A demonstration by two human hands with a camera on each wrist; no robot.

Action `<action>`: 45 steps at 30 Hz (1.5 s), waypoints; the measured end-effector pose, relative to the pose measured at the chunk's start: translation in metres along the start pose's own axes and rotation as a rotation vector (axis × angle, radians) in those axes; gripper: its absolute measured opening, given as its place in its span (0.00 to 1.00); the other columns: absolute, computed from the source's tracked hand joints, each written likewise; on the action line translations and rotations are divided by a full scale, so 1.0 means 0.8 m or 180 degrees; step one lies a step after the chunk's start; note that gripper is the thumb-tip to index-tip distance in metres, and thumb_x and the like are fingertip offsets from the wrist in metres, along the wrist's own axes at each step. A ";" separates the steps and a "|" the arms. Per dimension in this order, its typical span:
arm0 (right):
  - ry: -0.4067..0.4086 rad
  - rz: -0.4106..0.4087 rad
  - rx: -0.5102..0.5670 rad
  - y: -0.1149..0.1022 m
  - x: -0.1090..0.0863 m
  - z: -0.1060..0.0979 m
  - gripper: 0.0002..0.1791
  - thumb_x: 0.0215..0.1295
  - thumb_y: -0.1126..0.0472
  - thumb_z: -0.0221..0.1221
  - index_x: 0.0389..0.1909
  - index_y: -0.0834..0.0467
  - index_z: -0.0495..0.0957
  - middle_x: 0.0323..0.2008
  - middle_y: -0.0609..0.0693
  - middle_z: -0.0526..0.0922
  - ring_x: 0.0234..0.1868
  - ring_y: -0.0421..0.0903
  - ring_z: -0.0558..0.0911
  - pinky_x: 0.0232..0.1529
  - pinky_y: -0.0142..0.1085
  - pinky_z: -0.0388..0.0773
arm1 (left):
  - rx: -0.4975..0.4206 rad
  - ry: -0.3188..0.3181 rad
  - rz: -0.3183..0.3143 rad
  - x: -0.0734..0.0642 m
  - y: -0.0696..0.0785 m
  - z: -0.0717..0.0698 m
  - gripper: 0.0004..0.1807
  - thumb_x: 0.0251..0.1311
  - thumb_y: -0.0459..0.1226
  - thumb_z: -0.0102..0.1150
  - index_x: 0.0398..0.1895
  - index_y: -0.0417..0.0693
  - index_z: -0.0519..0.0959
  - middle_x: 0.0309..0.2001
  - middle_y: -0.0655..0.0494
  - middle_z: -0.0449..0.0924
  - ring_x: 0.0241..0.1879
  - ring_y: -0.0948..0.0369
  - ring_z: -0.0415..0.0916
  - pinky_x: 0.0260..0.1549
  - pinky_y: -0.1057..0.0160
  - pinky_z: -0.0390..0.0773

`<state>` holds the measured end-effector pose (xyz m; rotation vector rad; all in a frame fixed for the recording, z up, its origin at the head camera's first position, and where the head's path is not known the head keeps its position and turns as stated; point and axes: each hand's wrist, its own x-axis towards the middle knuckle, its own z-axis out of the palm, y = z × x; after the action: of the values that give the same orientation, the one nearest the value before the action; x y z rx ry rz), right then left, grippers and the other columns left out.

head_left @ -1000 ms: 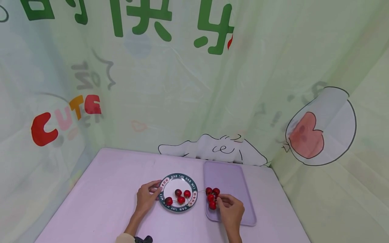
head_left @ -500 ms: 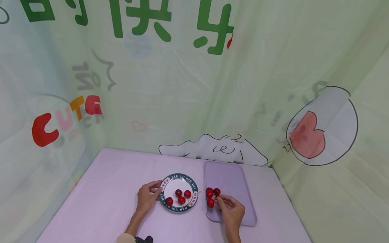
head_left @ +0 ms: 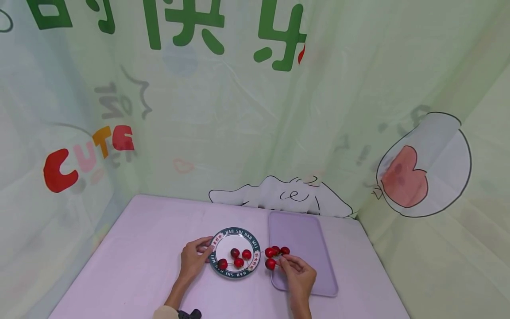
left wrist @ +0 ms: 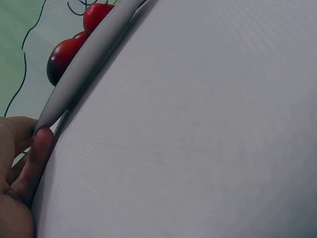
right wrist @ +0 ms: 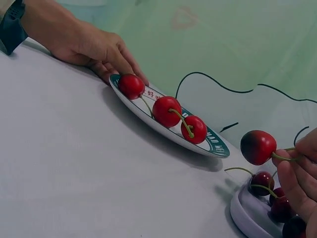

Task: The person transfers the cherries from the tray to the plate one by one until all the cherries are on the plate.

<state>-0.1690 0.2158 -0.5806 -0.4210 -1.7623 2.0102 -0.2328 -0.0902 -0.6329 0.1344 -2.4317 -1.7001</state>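
Sideways, one cherry (right wrist: 258, 147), stem (right wrist: 283, 158) rightward.

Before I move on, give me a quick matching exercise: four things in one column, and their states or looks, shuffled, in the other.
Column one:
1. left hand
2. right hand
3. plate
4. tray

Column two:
A. purple and rectangular
B. pinching a cherry by its stem
C. round, with a dark green lettered rim and four cherries on it
D. holding the edge of a round dish

Right pairs: 1-D, 2-B, 3-C, 4-A.
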 end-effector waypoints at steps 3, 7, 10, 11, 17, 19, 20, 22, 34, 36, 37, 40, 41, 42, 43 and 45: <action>0.0003 0.0029 -0.0056 0.000 -0.001 0.003 0.14 0.64 0.75 0.73 0.47 0.79 0.85 0.30 0.56 0.94 0.28 0.43 0.93 0.33 0.34 0.92 | -0.0003 -0.0001 0.0000 -0.001 0.000 0.000 0.19 0.69 0.32 0.71 0.62 0.47 0.88 0.47 0.49 0.89 0.37 0.62 0.81 0.27 0.71 0.88; 0.0003 0.0071 -0.0126 0.004 0.000 0.007 0.13 0.65 0.72 0.74 0.47 0.75 0.87 0.32 0.54 0.94 0.30 0.44 0.94 0.34 0.35 0.93 | 0.0012 0.0004 -0.0017 0.000 0.000 -0.001 0.19 0.70 0.33 0.71 0.62 0.47 0.88 0.47 0.50 0.89 0.37 0.62 0.81 0.27 0.72 0.87; -0.0024 0.0079 -0.0095 0.005 0.000 0.011 0.13 0.65 0.72 0.74 0.47 0.75 0.87 0.32 0.53 0.94 0.30 0.44 0.94 0.34 0.34 0.93 | 0.0014 0.0014 -0.0016 0.000 0.000 -0.001 0.19 0.70 0.33 0.71 0.62 0.48 0.88 0.47 0.50 0.89 0.37 0.62 0.81 0.28 0.73 0.87; -0.0035 0.0072 -0.0062 0.005 0.000 0.013 0.13 0.65 0.72 0.74 0.47 0.76 0.87 0.32 0.53 0.94 0.30 0.44 0.94 0.34 0.35 0.93 | 0.0009 0.0018 -0.0016 -0.001 0.001 -0.001 0.19 0.69 0.33 0.72 0.62 0.48 0.88 0.47 0.50 0.89 0.37 0.62 0.81 0.27 0.73 0.87; -0.0114 0.0020 0.0056 -0.007 -0.006 0.024 0.14 0.65 0.74 0.73 0.47 0.79 0.85 0.32 0.55 0.94 0.29 0.44 0.94 0.37 0.40 0.94 | -0.0012 0.0035 0.0061 -0.004 0.004 -0.001 0.19 0.68 0.31 0.72 0.61 0.45 0.88 0.46 0.48 0.89 0.36 0.63 0.80 0.27 0.72 0.87; -0.0113 0.0017 0.0068 -0.010 -0.007 0.027 0.14 0.65 0.75 0.72 0.48 0.80 0.85 0.32 0.56 0.94 0.29 0.43 0.94 0.36 0.39 0.94 | -0.0005 0.0038 0.0097 -0.005 0.004 -0.001 0.19 0.69 0.31 0.71 0.62 0.44 0.88 0.46 0.48 0.89 0.35 0.64 0.80 0.27 0.72 0.87; -0.0106 0.0024 0.0069 -0.011 -0.008 0.029 0.15 0.65 0.75 0.72 0.48 0.81 0.84 0.33 0.57 0.94 0.29 0.43 0.94 0.36 0.38 0.94 | -0.0012 0.0042 0.0074 -0.005 0.004 -0.001 0.19 0.69 0.31 0.72 0.62 0.45 0.88 0.46 0.49 0.89 0.35 0.64 0.80 0.27 0.72 0.87; -0.0096 0.0062 0.0062 -0.011 -0.009 0.031 0.15 0.66 0.75 0.71 0.49 0.81 0.84 0.33 0.58 0.94 0.29 0.43 0.94 0.35 0.35 0.93 | -0.0010 0.0038 0.0084 -0.004 0.004 0.000 0.18 0.69 0.31 0.71 0.62 0.45 0.88 0.46 0.48 0.89 0.35 0.64 0.81 0.27 0.72 0.87; -0.0122 0.0077 0.0155 0.006 -0.005 0.033 0.15 0.65 0.75 0.72 0.48 0.82 0.83 0.34 0.60 0.94 0.29 0.43 0.94 0.34 0.35 0.93 | -0.0019 -0.0011 0.0023 -0.003 0.003 -0.001 0.19 0.69 0.33 0.72 0.63 0.47 0.88 0.48 0.49 0.89 0.37 0.61 0.81 0.28 0.73 0.87; -0.0134 0.0069 0.0198 0.008 -0.004 0.034 0.15 0.64 0.76 0.72 0.48 0.82 0.83 0.33 0.60 0.94 0.29 0.44 0.94 0.34 0.36 0.93 | -0.0006 -0.0015 0.0014 -0.002 0.003 -0.001 0.19 0.69 0.33 0.72 0.63 0.47 0.88 0.48 0.49 0.89 0.37 0.62 0.81 0.27 0.73 0.87; -0.0144 0.0067 0.0208 0.008 -0.005 0.034 0.15 0.65 0.76 0.72 0.48 0.82 0.83 0.33 0.60 0.94 0.29 0.44 0.94 0.34 0.36 0.93 | -0.0009 -0.0016 0.0016 -0.002 0.003 -0.001 0.19 0.69 0.33 0.72 0.63 0.47 0.88 0.48 0.49 0.89 0.37 0.62 0.81 0.27 0.72 0.87; -0.0185 0.0056 0.0202 0.009 -0.005 0.036 0.14 0.65 0.76 0.72 0.47 0.81 0.84 0.33 0.59 0.94 0.30 0.44 0.94 0.35 0.36 0.93 | -0.0013 -0.0019 0.0016 0.000 0.003 -0.001 0.19 0.69 0.33 0.72 0.63 0.47 0.88 0.48 0.49 0.89 0.37 0.62 0.81 0.27 0.72 0.87; -0.0207 0.0038 0.0203 0.010 -0.005 0.037 0.13 0.65 0.76 0.72 0.47 0.81 0.84 0.33 0.59 0.94 0.30 0.45 0.94 0.35 0.36 0.93 | -0.0009 -0.0019 0.0022 0.000 0.002 -0.001 0.19 0.70 0.33 0.71 0.63 0.47 0.88 0.48 0.49 0.89 0.37 0.62 0.81 0.27 0.72 0.87; -0.0221 0.0036 0.0188 0.010 -0.005 0.037 0.13 0.65 0.76 0.72 0.46 0.81 0.84 0.33 0.58 0.94 0.30 0.45 0.94 0.35 0.36 0.93 | -0.0010 -0.0018 0.0022 0.000 0.002 -0.001 0.19 0.70 0.33 0.71 0.63 0.47 0.88 0.48 0.49 0.89 0.37 0.62 0.81 0.28 0.72 0.87; -0.0241 0.0035 0.0148 0.012 -0.004 0.038 0.12 0.65 0.75 0.72 0.46 0.79 0.85 0.33 0.57 0.94 0.30 0.45 0.94 0.35 0.35 0.93 | -0.0007 -0.0012 0.0020 0.000 0.002 -0.001 0.19 0.70 0.32 0.71 0.63 0.47 0.88 0.48 0.49 0.89 0.37 0.62 0.81 0.27 0.72 0.87; -0.0297 0.0005 0.0147 0.017 -0.003 0.037 0.12 0.66 0.74 0.72 0.46 0.79 0.85 0.33 0.58 0.94 0.31 0.45 0.94 0.34 0.35 0.93 | 0.0002 0.0002 -0.0002 -0.001 0.002 0.000 0.19 0.69 0.33 0.72 0.62 0.48 0.88 0.47 0.50 0.89 0.36 0.63 0.81 0.27 0.72 0.87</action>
<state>-0.1835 0.1876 -0.5895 -0.3188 -1.7665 2.0986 -0.2318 -0.0900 -0.6317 0.1359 -2.4321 -1.6993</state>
